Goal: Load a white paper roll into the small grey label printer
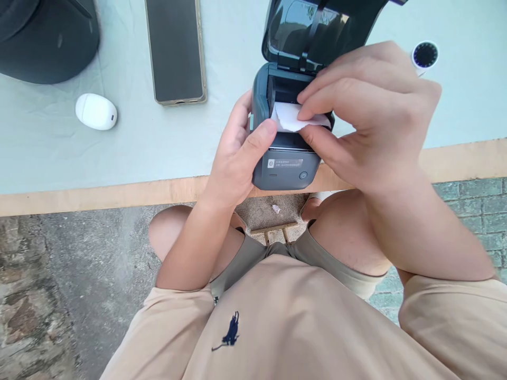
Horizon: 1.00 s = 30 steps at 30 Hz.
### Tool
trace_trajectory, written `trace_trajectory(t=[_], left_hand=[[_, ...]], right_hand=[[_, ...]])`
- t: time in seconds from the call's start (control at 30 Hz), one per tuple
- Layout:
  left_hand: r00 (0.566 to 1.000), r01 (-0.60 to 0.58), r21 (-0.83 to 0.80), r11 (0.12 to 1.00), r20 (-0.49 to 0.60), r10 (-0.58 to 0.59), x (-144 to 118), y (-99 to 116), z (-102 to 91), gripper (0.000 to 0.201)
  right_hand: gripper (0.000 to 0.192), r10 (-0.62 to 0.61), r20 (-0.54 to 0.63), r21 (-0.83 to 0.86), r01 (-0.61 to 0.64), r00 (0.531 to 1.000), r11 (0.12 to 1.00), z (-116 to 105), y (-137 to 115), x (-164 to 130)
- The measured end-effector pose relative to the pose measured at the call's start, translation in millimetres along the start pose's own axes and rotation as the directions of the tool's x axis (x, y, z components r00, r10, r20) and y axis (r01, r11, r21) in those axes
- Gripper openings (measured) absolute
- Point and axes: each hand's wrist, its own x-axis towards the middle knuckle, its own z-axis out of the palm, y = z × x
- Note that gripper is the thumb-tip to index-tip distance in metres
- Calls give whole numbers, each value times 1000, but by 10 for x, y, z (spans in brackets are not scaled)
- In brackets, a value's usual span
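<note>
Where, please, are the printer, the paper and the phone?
printer [285, 170]: head view, on its front panel.
paper [288, 117]: head view, on the white strip's middle.
phone [175, 50]: head view, on its dark screen.

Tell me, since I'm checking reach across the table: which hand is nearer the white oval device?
Left. The left hand grips the printer, to the right of the white oval device; the right hand pinches the paper further right.

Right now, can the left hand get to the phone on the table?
Probably yes, but not while it holds the printer. The left hand grips the printer's side. The phone lies flat further left on the table, with bare cloth between, so nothing blocks the way once it lets go.
</note>
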Motion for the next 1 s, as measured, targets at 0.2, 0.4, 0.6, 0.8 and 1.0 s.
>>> trace_trajectory(t=[0.2, 0.4, 0.6, 0.8, 1.0], left_hand=[[1000, 4, 9, 1000, 23, -5, 56, -75, -69, 36], [996, -76, 99, 992, 47, 72, 98, -224, -162, 45], [994, -80, -21, 997, 68, 82, 127, -238, -186, 49], [990, -114, 50, 992, 89, 110, 100, -233, -160, 44], [992, -114, 126, 985, 62, 107, 97, -255, -167, 58]], right_hand=[[4, -85, -106, 5, 86, 991, 996, 22, -57, -34], [11, -156, -41, 76, 159, 987, 984, 30, -50, -99], [5, -124, -120, 107, 137, 985, 985, -8, -61, -164], [11, -206, -110, 93, 216, 972, 972, 59, -104, -194], [12, -100, -113, 116, 113, 989, 987, -42, 0, -158]])
